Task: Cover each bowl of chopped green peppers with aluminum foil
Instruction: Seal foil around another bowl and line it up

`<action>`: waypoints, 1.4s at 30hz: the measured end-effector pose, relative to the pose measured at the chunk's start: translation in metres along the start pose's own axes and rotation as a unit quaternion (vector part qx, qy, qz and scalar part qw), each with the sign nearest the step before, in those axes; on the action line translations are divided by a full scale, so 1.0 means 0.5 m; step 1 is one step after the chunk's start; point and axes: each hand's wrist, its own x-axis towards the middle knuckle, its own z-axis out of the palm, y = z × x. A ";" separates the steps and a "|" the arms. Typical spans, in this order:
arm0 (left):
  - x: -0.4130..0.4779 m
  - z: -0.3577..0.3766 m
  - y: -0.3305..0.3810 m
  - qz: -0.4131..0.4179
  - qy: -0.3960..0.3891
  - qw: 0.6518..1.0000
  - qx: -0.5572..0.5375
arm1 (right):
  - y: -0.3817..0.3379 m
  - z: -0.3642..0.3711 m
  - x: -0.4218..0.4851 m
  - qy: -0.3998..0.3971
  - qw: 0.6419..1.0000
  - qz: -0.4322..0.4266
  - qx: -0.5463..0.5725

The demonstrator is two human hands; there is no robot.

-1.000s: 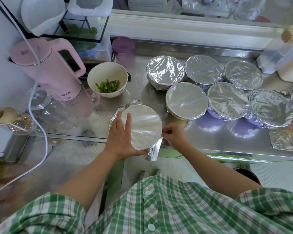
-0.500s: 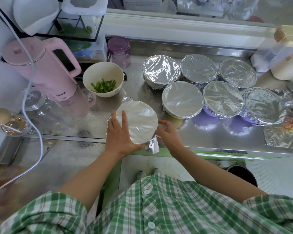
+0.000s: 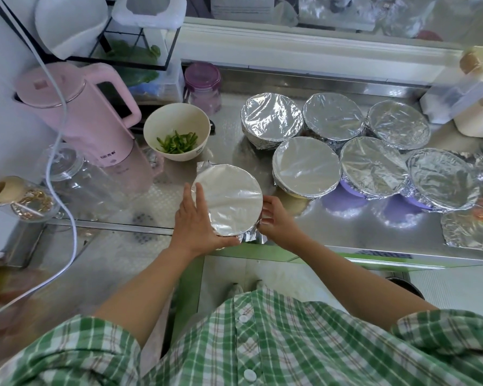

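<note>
Head view, surface: we look down on a stainless-steel counter [image 3: 346,238], glossy enough to mirror the bowls standing on it. A white ledge [image 3: 304,48] runs along its far side.
Room: below the counter's near edge we see pale floor [image 3: 290,277] and the toes of two shoes.
Covered bowls [image 3: 307,168]: we count six, in two rows of three on the right half of the counter, touching or just beside one another, each with foil folded down its sides.
Near bowl [image 3: 229,199]: a seventh foil-topped one, at the counter's near edge between our hands. Its foil is smooth on top, and a flap sticks out at the near right.
Open bowl [image 3: 176,132]: one, cream, just behind the near bowl, uncovered.
Green peppers [image 3: 177,142]: one small heap of chopped strips in the bottom of the open bowl.
Loose foil sheet [image 3: 469,232]: one, crumpled, lying at the far right.
Left hand [image 3: 198,221]: our fingers lie straight and close together on the foil top, with the thumb stretched along the near rim.
Right hand [image 3: 276,221]: our fingers are curled against the bowl's right side, gripping the foil there.
Other things: one pink kettle [image 3: 78,115], one purple-lidded jar [image 3: 202,87], one white cable [image 3: 59,140] and one glass tank [image 3: 134,45], all on the left.
Clothing: a green checked shirt [image 3: 262,344].
</note>
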 end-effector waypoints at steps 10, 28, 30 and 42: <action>-0.006 0.008 0.008 -0.033 0.010 0.999 -0.031 | -0.001 0.023 0.015 0.124 0.991 0.033 -0.020; -0.009 0.005 0.027 -0.061 0.014 0.995 -0.075 | -0.013 0.044 0.017 0.164 0.938 0.186 0.244; -0.010 0.006 0.031 -0.061 0.023 0.995 -0.079 | -0.018 0.047 0.009 0.148 0.933 0.185 0.271; -0.011 0.010 0.047 -0.080 0.044 0.993 -0.079 | -0.047 0.049 -0.020 0.051 0.946 0.142 0.286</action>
